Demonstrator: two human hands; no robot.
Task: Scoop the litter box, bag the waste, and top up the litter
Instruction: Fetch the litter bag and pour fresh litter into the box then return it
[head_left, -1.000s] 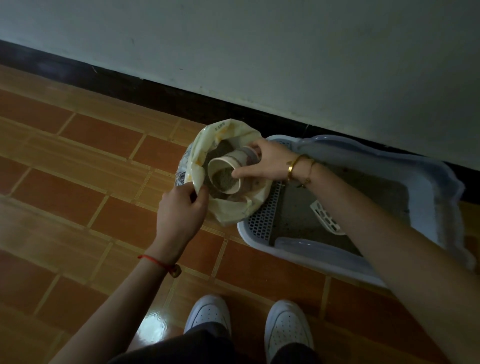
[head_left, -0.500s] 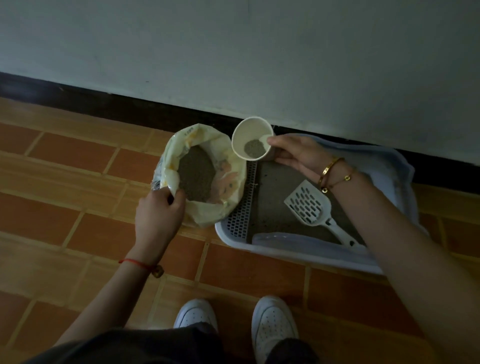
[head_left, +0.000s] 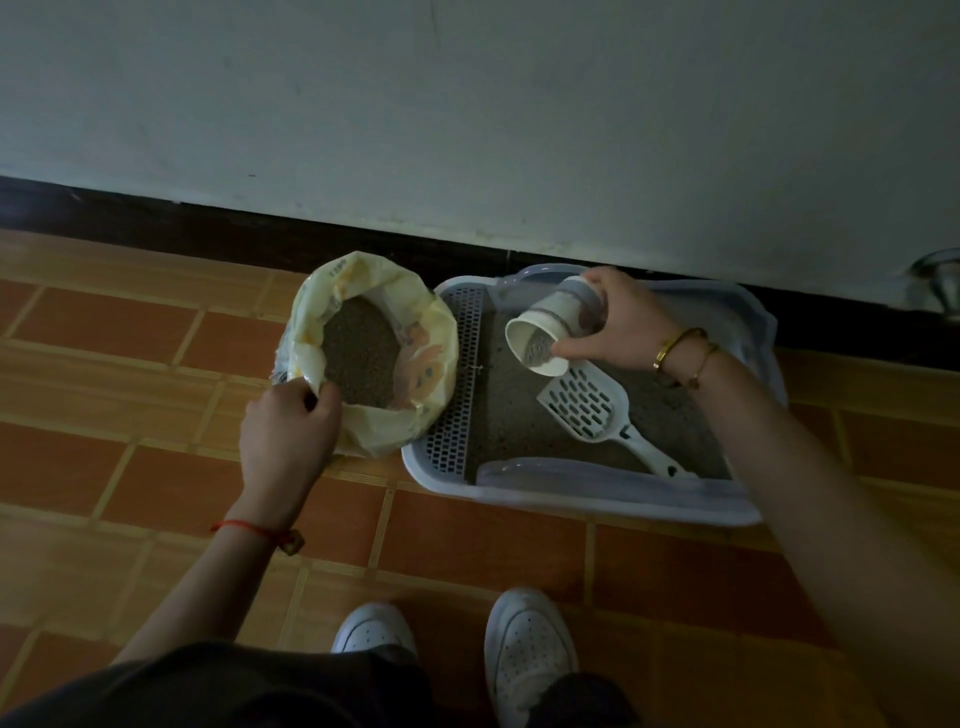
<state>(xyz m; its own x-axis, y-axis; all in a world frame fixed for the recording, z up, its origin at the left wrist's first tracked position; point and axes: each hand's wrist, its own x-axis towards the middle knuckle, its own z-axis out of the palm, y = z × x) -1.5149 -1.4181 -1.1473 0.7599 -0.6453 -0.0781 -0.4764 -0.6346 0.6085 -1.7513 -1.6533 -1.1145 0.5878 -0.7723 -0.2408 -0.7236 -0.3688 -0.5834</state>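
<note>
Step in hand, by judgement: topping up the litter. The right hand (head_left: 613, 325) is closed around a white paper cup (head_left: 548, 332), gripping it by the body, tipped with its mouth turned toward the near left and downward above the litter box (head_left: 582, 491). Grey granules show inside the cup's mouth; whether any are falling cannot be told.

The left hand (head_left: 288, 434) is closed on the near rim of the litter bag (head_left: 415, 410), pinching the rolled-down edge and holding the mouth open. The bag stands on the tiled floor (head_left: 156, 467), just left of the box and touching its left edge; it is well filled with grey litter.

The box sits against the far wall, right of the bag. It is pale plastic with a perforated strip along its left side; an even grey bed of litter covers the floor of it. A white slotted scoop (head_left: 584, 402) lies on that bed, handle toward the near right, just beside the cup.

Next move, as judged: tip the cup fully to empty it clear of the scoop, then return to the bag for another measure. No waste bag is visible.
</note>
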